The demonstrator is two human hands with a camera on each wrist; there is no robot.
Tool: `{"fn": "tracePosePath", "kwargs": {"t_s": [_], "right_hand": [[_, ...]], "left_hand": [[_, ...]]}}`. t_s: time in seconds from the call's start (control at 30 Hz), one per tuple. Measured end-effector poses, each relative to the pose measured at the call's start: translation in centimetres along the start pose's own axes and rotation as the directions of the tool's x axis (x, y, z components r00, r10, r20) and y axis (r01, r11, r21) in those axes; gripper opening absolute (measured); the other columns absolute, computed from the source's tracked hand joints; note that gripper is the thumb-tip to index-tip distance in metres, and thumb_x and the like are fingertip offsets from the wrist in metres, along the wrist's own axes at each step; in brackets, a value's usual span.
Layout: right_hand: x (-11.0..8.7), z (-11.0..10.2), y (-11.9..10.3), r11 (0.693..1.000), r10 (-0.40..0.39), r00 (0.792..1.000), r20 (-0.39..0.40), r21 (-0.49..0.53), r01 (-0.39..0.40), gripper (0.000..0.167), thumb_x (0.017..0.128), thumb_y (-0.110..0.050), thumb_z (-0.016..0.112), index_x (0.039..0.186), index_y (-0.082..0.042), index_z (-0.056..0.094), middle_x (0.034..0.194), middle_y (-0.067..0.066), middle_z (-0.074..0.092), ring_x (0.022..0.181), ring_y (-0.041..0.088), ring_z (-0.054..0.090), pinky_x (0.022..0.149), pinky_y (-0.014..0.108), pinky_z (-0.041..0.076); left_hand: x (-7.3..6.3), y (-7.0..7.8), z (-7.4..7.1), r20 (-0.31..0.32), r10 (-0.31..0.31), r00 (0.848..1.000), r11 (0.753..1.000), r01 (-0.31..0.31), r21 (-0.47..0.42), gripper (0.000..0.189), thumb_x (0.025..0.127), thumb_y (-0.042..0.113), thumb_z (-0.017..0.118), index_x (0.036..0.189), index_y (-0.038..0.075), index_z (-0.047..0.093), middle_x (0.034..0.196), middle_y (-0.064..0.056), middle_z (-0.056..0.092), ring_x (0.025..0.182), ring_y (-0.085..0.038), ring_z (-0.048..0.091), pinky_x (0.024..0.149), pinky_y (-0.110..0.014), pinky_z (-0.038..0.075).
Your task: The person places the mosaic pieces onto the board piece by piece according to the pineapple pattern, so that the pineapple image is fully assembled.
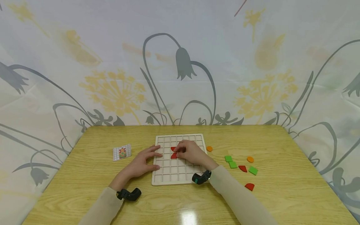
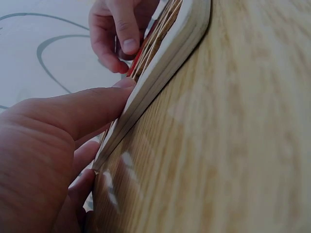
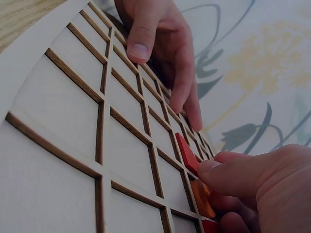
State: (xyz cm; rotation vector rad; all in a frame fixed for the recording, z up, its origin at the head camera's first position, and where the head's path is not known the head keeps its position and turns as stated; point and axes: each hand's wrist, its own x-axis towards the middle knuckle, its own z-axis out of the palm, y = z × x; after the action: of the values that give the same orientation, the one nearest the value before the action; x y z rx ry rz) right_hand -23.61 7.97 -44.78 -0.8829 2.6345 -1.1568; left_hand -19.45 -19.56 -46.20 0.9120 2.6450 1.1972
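Note:
A pale wooden grid board [image 1: 166, 178] lies in the middle of the table. My left hand [image 1: 144, 160] rests along its left edge, fingers spread; in the left wrist view the thumb [image 2: 104, 104] meets the rim. Over the board's upper middle, my right hand [image 1: 192, 152] pinches a red quarter-circle piece [image 3: 185, 150] at a grid cell with thumb and curled fingers. Beside that, an orange round piece [image 3: 200, 198] and another red piece [image 3: 210, 226] are partly hidden by the right fingers. From the head, two red quarter shapes show by the fingertips.
Left of the board lies a small pattern card [image 1: 122, 152]. To the right are loose orange discs [image 1: 250, 159], several green squares [image 1: 233, 164] and red quarter-circles [image 1: 249, 186]. A printed fabric backdrop [image 1: 180, 93] hangs behind the wooden table [image 1: 157, 206].

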Motion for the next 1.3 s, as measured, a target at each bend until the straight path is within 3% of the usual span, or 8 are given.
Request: {"fn": "tracePosePath", "kwargs": {"t_s": [0.3,0.5,0.7,1.0,1.13,1.3], "right_hand": [[-0.4,-1.2,0.6,0.994,0.028,0.999,-0.044,0.105,-0.023,0.015,0.091,-0.006,0.071,0.102,-0.015,0.077,0.098,-0.006,0.068,0.083,0.011,0.061,0.075,0.030,0.051],[-1.5,-3.2,1.8,0.988,0.061,0.996,-0.061,0.142,-0.052,0.014,0.095,-0.007,0.067,0.105,-0.010,0.076,0.103,0.000,0.069,0.085,0.015,0.062,0.069,0.032,0.052],[-4.2,-6.5,3.5,0.982,0.152,0.983,-0.100,0.126,-0.139,0.014,0.096,-0.009,0.066,0.107,-0.007,0.074,0.103,0.004,0.067,0.086,0.020,0.061,0.068,0.034,0.051],[-10.2,-10.9,8.7,0.971,0.240,0.957,-0.164,0.032,-0.238,0.015,0.096,-0.011,0.067,0.109,-0.007,0.073,0.106,0.007,0.069,0.091,0.021,0.062,0.077,0.036,0.052],[-12.3,-12.4,9.8,0.967,0.255,0.959,-0.123,0.011,-0.256,0.018,0.096,-0.014,0.067,0.111,-0.006,0.073,0.106,0.006,0.068,0.090,0.020,0.061,0.079,0.035,0.051],[-13.4,-13.0,10.2,0.972,0.230,0.973,0.001,0.056,-0.230,0.023,0.093,-0.019,0.072,0.113,-0.007,0.073,0.109,0.006,0.065,0.089,0.020,0.057,0.076,0.029,0.049]], "left_hand": [[-0.1,-0.1,0.1,0.003,-0.004,1.000,1.000,0.004,-0.001,0.040,0.090,0.025,0.076,0.126,0.009,0.068,0.156,-0.016,0.038,0.146,-0.043,0.024,0.111,-0.066,0.023],[-0.1,-0.2,0.2,0.004,0.002,1.000,1.000,-0.002,0.001,0.040,0.090,0.024,0.075,0.126,0.008,0.068,0.156,-0.016,0.038,0.146,-0.043,0.024,0.111,-0.066,0.023],[0.1,-0.1,0.2,0.009,0.005,1.000,1.000,-0.005,0.004,0.041,0.090,0.024,0.075,0.127,0.008,0.067,0.156,-0.016,0.037,0.146,-0.042,0.023,0.111,-0.066,0.023],[0.2,0.1,0.2,0.010,-0.006,1.000,1.000,0.006,0.006,0.041,0.090,0.025,0.076,0.127,0.009,0.068,0.157,-0.015,0.037,0.146,-0.042,0.023,0.111,-0.065,0.023],[0.1,0.1,0.2,0.009,-0.009,1.000,1.000,0.009,0.004,0.041,0.090,0.026,0.075,0.127,0.009,0.068,0.157,-0.015,0.037,0.146,-0.041,0.023,0.111,-0.066,0.023],[-0.1,-0.1,0.1,0.004,-0.008,1.000,1.000,0.008,0.017,0.041,0.090,0.025,0.076,0.127,0.009,0.068,0.157,-0.014,0.037,0.146,-0.041,0.023,0.111,-0.065,0.023]]}}
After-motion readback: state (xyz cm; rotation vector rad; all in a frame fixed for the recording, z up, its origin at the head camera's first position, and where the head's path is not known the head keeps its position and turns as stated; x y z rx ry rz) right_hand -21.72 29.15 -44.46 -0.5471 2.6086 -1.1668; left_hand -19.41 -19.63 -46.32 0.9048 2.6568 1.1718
